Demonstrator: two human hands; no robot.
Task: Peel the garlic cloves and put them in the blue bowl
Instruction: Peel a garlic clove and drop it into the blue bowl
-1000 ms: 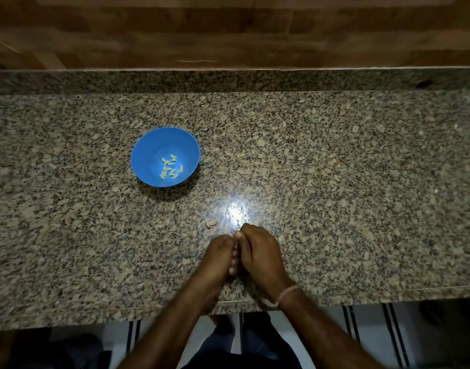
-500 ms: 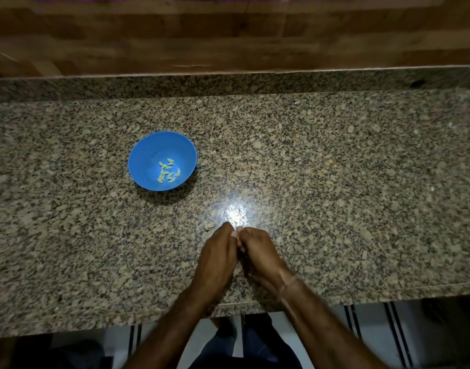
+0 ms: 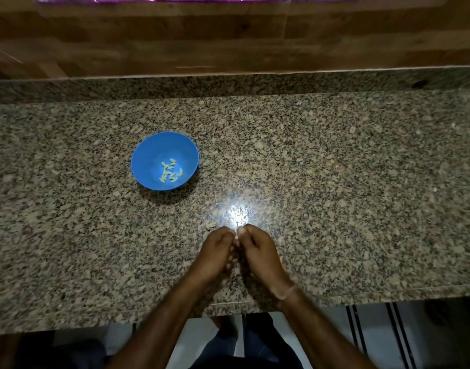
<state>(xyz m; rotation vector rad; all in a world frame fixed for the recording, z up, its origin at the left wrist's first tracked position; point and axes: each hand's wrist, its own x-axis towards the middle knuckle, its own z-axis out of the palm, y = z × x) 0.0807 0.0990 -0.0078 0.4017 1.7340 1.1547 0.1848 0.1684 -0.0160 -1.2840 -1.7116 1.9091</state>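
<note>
Here: left hand (image 3: 215,249), right hand (image 3: 258,251) curled, touching; cloves (image 3: 170,170) in blue bowl (image 3: 148,150).

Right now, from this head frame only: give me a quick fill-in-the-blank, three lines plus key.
1. The peeled garlic cloves lie inside the ____ bowl.
2. The left hand and right hand are held together with their fingers ____, thumbs nearly touching.
3. A pale scrap lies on the granite counter just beyond the ____ hand.

Missing words: blue; curled; left.
</note>
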